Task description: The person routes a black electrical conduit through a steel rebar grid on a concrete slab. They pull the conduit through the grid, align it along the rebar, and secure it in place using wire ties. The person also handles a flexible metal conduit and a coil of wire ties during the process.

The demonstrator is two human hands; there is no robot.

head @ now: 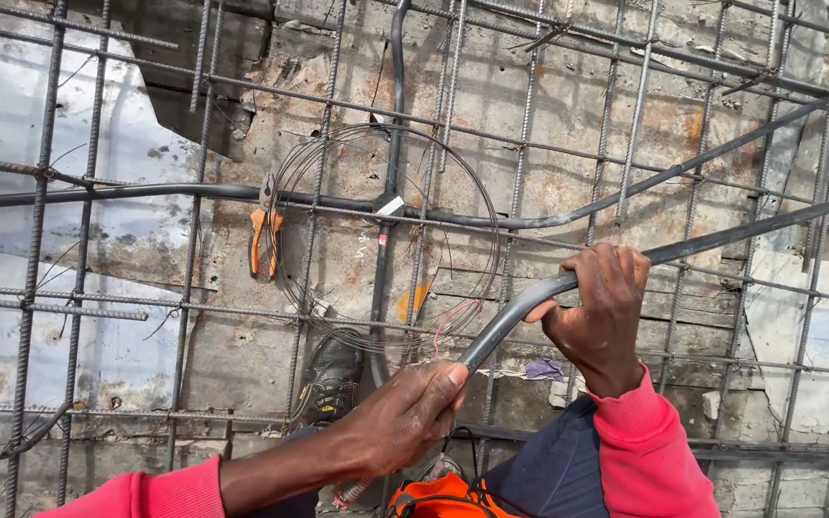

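Seen from above, a person stands on a rebar grid point(626, 144). The right hand point(599, 312), at four o'clock, is closed around a grey conduit pipe point(722, 235) that runs off toward two o'clock. The left hand point(410, 412), at six o'clock, grips the pipe's lower end, apparently together with thin wire. Orange-handled pliers point(264, 240) hang beside a wire coil point(386, 240) at ten o'clock.

The grey conduit point(520, 312) vanishes under the left hand point(405, 417) and runs off the right edge; the black boot point(330, 379) beside it is half hidden by a knee
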